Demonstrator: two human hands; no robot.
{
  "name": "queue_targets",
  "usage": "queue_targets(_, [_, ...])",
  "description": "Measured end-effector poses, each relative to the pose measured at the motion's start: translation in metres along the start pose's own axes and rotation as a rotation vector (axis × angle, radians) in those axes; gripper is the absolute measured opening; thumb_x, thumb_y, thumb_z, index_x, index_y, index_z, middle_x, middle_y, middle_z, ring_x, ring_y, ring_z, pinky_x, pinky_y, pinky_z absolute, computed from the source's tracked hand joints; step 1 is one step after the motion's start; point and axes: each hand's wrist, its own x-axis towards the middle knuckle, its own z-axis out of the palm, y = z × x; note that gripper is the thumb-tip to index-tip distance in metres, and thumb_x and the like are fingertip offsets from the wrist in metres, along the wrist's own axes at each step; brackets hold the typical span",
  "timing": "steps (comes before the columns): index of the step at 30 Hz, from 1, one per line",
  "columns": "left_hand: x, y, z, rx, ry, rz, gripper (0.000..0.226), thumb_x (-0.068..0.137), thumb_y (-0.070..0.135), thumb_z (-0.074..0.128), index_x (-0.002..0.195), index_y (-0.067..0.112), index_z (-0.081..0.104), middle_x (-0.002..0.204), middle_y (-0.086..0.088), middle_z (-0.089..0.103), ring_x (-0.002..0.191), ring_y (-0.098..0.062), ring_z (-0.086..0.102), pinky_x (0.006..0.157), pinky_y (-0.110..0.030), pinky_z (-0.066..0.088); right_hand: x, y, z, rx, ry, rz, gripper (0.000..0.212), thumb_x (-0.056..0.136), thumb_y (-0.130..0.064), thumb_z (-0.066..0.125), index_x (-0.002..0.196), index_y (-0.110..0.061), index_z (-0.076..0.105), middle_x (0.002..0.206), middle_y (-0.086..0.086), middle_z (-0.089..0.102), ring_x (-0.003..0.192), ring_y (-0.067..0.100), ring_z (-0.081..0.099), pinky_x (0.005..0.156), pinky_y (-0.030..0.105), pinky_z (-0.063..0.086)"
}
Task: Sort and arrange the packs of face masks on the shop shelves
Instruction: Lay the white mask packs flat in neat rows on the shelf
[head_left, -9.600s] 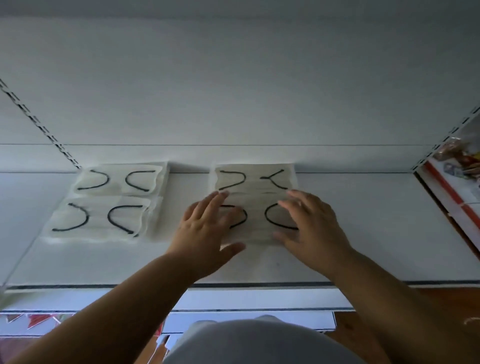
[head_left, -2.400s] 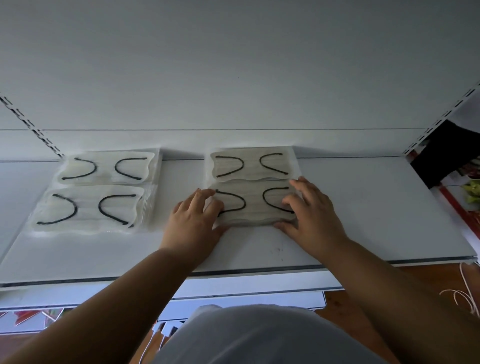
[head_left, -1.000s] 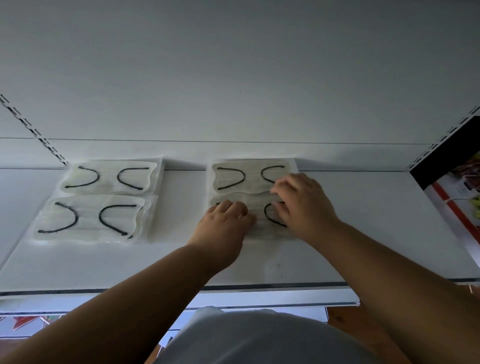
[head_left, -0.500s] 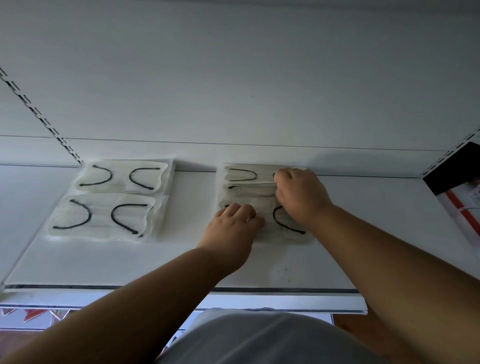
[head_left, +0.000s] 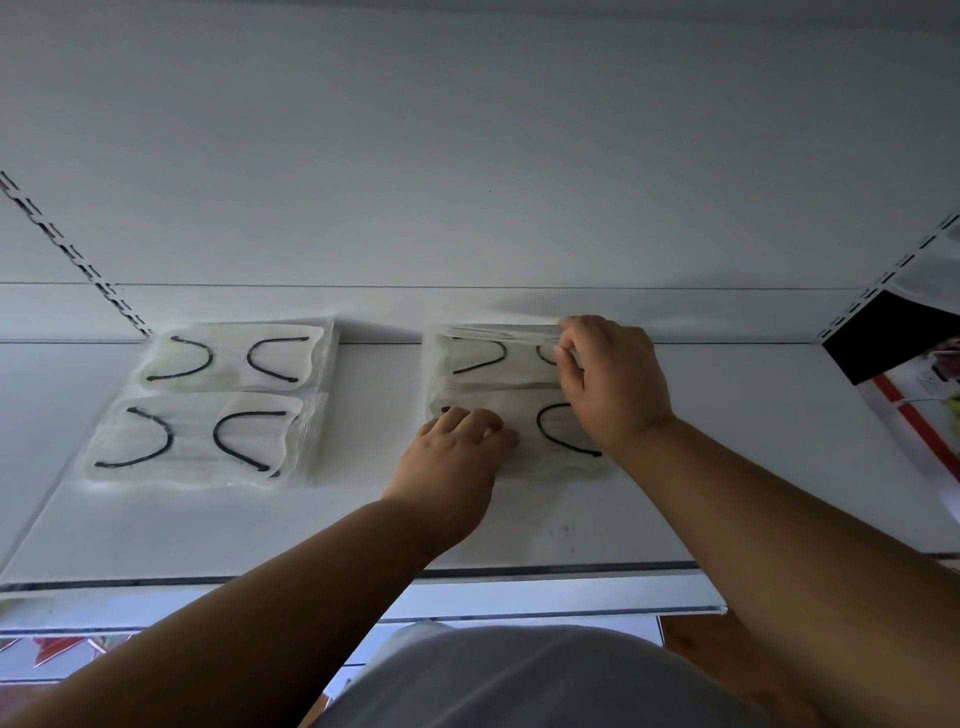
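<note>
— On the white shelf (head_left: 727, 457), what lies there?

— Four clear packs of face masks with black ear loops, flat, in two pairs. One pair sits to the left: the far left pack (head_left: 234, 358) against the back panel (head_left: 467, 156), the near left pack (head_left: 202, 441) just in front of it, their edges touching or overlapping. The other pair sits near the middle, well apart from the first.

— And the hands?

— Both are on the middle pair. The right hand (head_left: 613, 384) reaches to the far middle pack (head_left: 493, 358); its grip is a pinch, thumb and fingers curled on that pack's right edge, which looks lifted a little off the shelf. The left hand (head_left: 457, 452) rests on the near middle pack (head_left: 550, 436), fingers curled over its left part; whether it grips or only presses down, I cannot tell.

— Anything else?

— Slotted uprights at both sides of the back panel, and colourful printed packaging (head_left: 919, 384) past the shelf's right end, too blurred to read.
</note>
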Motion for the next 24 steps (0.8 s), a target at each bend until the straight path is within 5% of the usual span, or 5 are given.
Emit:
queue_targets(4, [-0.005,-0.004,0.004,-0.021,0.059,0.004,0.036,0.082,0.011,0.071,0.116,0.022,0.069,0.116,0.001,0.065,0.102,-0.026,0.064,0.086,-0.040,0.057,-0.022,-0.013,-0.009,0.035,0.044,-0.086,0.010,0.088,-0.007,0.063,0.090,-0.013,0.055,0.093,0.008,0.072,0.080,0.029,0.068,0.077,0.038,0.046])
queue_targets(9, [-0.023,-0.006,-0.007,-0.077,0.220,0.042,0.022,0.085,0.018,0.059,0.100,0.017,0.075,0.093,-0.006,0.072,0.077,-0.031,0.068,0.068,-0.035,0.058,-0.065,-0.027,-0.014,-0.027,-0.223,-0.178,0.019,0.084,-0.021,0.055,0.096,-0.009,0.065,0.118,0.010,0.067,0.110,0.027,0.061,0.095,0.038,0.038])
queue_targets(16, [-0.033,0.011,-0.044,-0.258,0.474,0.056,0.030,0.092,0.027,0.063,0.066,0.012,0.059,0.064,0.003,0.054,0.055,-0.016,0.049,0.051,-0.030,0.044,-0.075,-0.026,-0.019,-0.097,-0.406,-0.119,0.036,0.086,-0.048,0.056,0.101,-0.015,0.061,0.123,0.007,0.064,0.117,0.027,0.057,0.099,0.041,0.041])
queue_targets(19, [-0.026,0.012,-0.044,-0.180,0.456,0.062,0.024,0.089,0.033,0.066,0.081,0.010,0.067,0.084,-0.002,0.064,0.076,-0.020,0.058,0.069,-0.030,0.048,-0.075,-0.030,-0.020,-0.129,-0.442,-0.106,0.040,0.088,-0.050,0.055,0.106,-0.015,0.062,0.121,0.005,0.063,0.112,0.027,0.058,0.091,0.041,0.045])
queue_targets(24, [-0.022,-0.019,-0.010,0.094,-0.055,-0.061,0.056,0.087,0.058,0.049,0.135,0.031,0.051,0.143,-0.005,0.053,0.134,-0.031,0.048,0.108,-0.046,0.040,-0.079,-0.026,-0.019,-0.147,-0.477,-0.080,0.047,0.091,-0.054,0.049,0.111,-0.016,0.067,0.124,0.003,0.061,0.114,0.025,0.055,0.092,0.041,0.043])
